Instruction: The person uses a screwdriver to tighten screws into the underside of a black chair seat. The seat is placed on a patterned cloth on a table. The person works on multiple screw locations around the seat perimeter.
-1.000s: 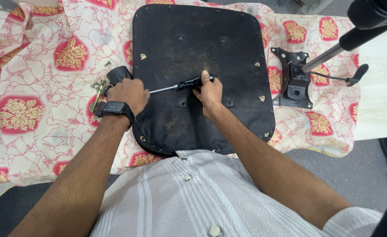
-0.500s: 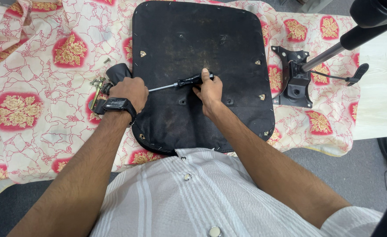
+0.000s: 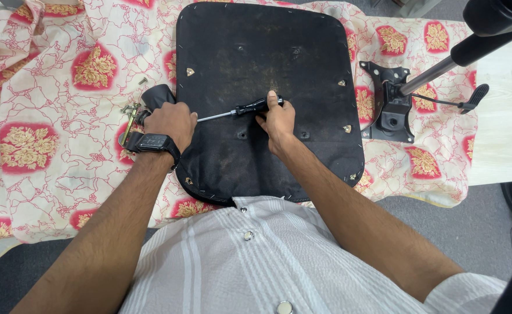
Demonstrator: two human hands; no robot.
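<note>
Black and stiff, the upturned chair seat (image 3: 265, 93) lies on a floral cloth (image 3: 47, 104); across its lower middle the right hand (image 3: 279, 119) closes its fingers around the handle of a slim screwdriver (image 3: 238, 110). At the seat's left edge the left hand (image 3: 172, 119) is curled over a black armrest part (image 3: 154, 96). The screwdriver looks light, rigid and best held by its handle.
</note>
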